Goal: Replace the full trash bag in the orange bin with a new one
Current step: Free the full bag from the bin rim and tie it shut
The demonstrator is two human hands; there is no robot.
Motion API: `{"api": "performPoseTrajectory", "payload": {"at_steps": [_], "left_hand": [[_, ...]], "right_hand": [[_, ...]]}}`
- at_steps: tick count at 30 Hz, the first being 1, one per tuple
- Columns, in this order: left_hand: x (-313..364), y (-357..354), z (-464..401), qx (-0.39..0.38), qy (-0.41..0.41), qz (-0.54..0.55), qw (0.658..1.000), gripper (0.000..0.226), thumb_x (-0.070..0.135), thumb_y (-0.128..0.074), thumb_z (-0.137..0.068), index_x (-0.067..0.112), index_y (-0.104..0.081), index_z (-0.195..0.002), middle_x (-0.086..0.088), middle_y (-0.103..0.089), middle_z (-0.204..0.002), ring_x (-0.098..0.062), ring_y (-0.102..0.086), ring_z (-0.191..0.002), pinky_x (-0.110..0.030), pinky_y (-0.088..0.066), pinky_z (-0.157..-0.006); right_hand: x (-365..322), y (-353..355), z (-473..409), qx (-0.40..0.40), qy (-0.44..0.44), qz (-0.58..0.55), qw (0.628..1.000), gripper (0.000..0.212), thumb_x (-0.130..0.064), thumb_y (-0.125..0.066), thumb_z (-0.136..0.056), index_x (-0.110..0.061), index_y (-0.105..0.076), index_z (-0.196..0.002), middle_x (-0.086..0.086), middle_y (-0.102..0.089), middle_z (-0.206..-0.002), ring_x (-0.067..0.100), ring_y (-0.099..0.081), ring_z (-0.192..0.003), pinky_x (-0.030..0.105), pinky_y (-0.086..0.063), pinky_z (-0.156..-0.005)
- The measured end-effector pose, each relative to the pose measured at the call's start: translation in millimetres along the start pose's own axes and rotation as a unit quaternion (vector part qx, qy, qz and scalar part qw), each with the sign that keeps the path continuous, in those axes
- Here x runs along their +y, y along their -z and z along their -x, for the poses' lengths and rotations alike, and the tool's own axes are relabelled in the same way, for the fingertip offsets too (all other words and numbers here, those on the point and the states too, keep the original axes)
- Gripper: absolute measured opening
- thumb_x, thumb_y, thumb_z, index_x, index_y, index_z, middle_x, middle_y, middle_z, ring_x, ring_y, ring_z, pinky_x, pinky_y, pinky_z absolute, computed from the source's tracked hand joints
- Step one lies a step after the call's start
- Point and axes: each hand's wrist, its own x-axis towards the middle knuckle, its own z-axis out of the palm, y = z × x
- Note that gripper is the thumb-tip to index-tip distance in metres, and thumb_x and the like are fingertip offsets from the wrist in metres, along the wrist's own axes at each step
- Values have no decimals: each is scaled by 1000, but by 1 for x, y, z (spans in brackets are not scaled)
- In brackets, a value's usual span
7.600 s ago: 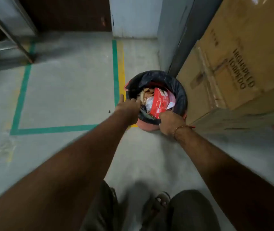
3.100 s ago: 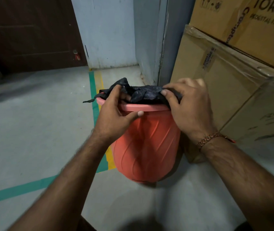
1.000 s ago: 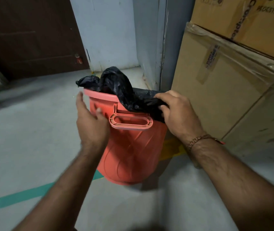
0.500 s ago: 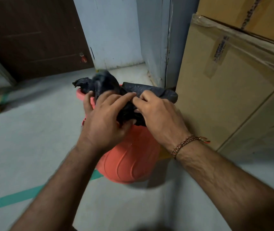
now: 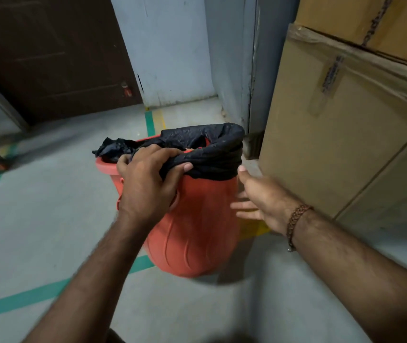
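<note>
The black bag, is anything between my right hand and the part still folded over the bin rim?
Nothing visible. The right hand is open beside the bin, just below the black bag folded over the rim there.

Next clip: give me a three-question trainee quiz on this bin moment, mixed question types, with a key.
1. True or false: the left hand grips the gathered edge of the black trash bag.
2. Multiple choice: the right hand is
A. pinching the bag
B. open beside the orange bin, holding nothing
C. resting on the cardboard box
3. Fill in: on the side toward the box, the bag's edge is folded over the bin's ____.

Key: 1 true; 2 B; 3 rim
</note>
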Motion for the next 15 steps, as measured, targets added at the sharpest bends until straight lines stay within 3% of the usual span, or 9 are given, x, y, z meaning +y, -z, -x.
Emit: {"api": "performPoseTrajectory", "payload": {"at_steps": [2,5,9,15], "left_hand": [[1,-2,3,-5,-12,7,1000,35,52,-65,-90,25,-77,-108,9,-66,-94,-18,-63,-100,-49,-36,-95],[5,-6,3,-5,-12,34,999,34,52,-66,-90,26,-77,-109,11,-67,-94,-16,-64,-99,-50,-41,-93],[11,-10,3,-4,-19,68,998,34,52,-67,-91,25,-78,-110,11,-69,-95,-16,-66,-98,-55,-46,-90],[22,-16,-3,-31,-54,37,997,37,57,-58,-92,29,-73,-111,9,-62,-101,-18,-58,-106,-44,-31,-101]], "right_hand": [[-6,4,-1,-36,22,-78,996,64,-57,-56,-97,-16,-49,-146,9,-63,-133,24,-73,-98,35,-64,-71],[-12,10,2,-34,30,-185,982,48,-32,-71,-94,-10,-58,-135,9,-69,-124,27,-75,-92,35,-64,-69],[-17,17,11,-13,63,-263,963,19,-4,-70,-93,-5,-64,-111,10,-74,-104,19,-76,-78,30,-63,-69],[-25,14,28,149,93,-252,952,11,0,-72,-85,-9,-66,-87,10,-76,-94,18,-74,-78,27,-62,-66]]}}
